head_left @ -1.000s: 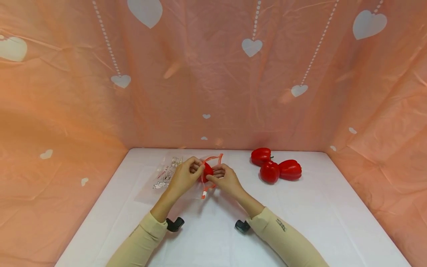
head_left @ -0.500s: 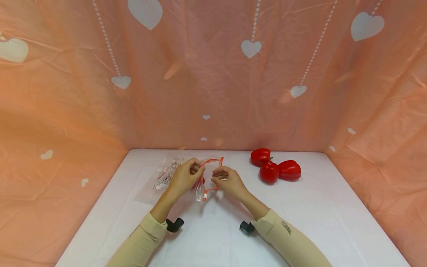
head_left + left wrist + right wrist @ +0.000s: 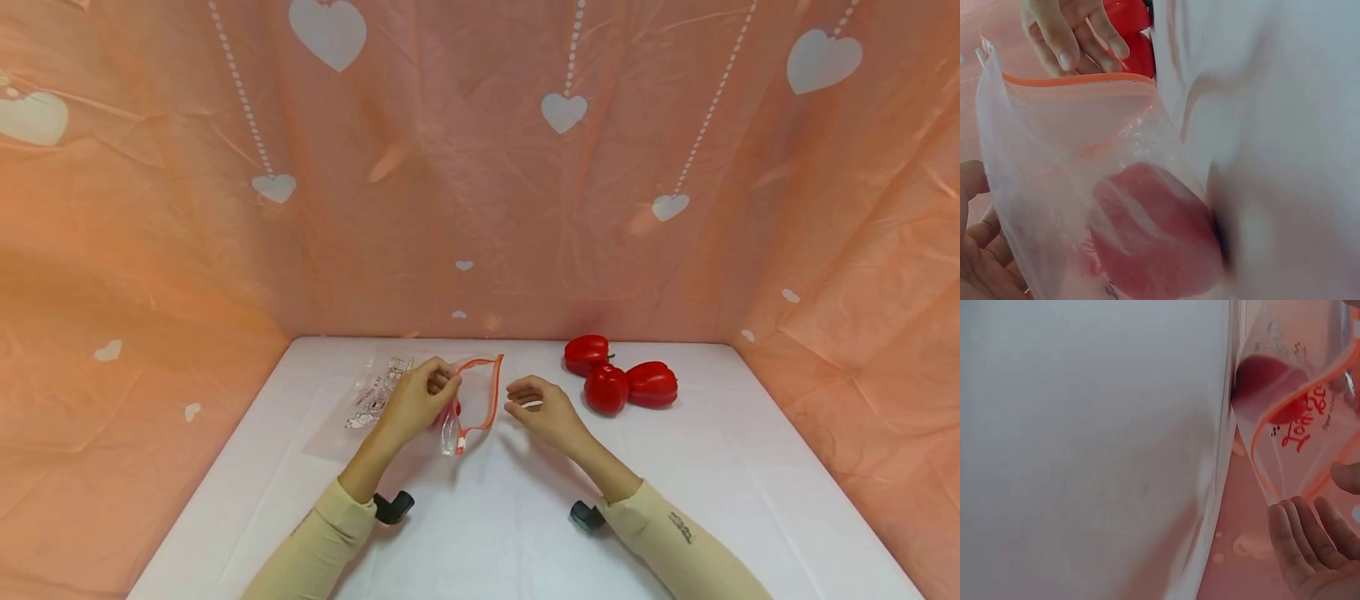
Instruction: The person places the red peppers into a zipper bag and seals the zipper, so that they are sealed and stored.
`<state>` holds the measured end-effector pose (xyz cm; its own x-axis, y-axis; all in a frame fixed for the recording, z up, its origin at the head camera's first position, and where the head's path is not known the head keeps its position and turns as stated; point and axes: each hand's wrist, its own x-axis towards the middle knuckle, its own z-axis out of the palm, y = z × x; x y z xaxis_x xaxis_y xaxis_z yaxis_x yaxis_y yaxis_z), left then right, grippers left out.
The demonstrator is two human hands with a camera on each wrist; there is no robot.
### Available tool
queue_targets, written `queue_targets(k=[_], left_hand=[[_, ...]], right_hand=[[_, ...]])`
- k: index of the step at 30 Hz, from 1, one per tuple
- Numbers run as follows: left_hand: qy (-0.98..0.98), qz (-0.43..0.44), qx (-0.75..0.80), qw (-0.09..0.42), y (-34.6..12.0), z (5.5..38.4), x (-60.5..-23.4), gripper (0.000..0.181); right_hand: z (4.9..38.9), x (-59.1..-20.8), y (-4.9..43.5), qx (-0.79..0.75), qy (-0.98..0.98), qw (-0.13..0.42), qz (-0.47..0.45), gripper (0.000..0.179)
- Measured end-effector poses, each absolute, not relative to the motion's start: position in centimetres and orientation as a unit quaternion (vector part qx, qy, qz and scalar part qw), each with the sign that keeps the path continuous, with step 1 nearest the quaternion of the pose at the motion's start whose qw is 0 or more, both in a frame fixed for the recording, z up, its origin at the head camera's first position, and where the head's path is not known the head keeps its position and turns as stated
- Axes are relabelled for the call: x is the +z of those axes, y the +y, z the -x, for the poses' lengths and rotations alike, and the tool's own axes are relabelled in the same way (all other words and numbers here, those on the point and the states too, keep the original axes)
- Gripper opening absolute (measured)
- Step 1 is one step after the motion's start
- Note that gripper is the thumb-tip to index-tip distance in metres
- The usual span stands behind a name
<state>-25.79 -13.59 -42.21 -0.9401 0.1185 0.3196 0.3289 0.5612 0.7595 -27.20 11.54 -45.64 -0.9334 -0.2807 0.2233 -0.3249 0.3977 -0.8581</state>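
My left hand (image 3: 420, 396) pinches the rim of a clear zip bag (image 3: 341, 433) with an orange zip edge and printed drawings. Its mouth gapes toward the right. Inside lies one red bell pepper (image 3: 1154, 231), seen through the plastic in both wrist views and mostly hidden by the left hand in the head view. My right hand (image 3: 551, 412) holds nothing; its fingers are relaxed, just right of the bag's mouth and apart from it. Farther right, three red bell peppers (image 3: 606, 388) lie together on the table.
A white cloth covers the table (image 3: 480, 533). Behind and at both sides hangs an orange-pink curtain (image 3: 480, 208) with white hearts. A black wrist camera (image 3: 394, 507) sits below the left forearm, another (image 3: 587, 516) below the right.
The right hand has let go of the red bell pepper inside the bag, come out of the mouth and moved right. The left hand still holds the rim in the same place.
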Motion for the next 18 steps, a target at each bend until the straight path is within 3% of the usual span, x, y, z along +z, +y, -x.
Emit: queue_targets(k=[18], left_hand=[[-0.876,0.133,-0.450,0.115,-13.5,25.8,-42.3,0.007]], right_hand=[[26.9,-44.1,16.7,0.456,-0.878,0.043,-0.136,0.040]])
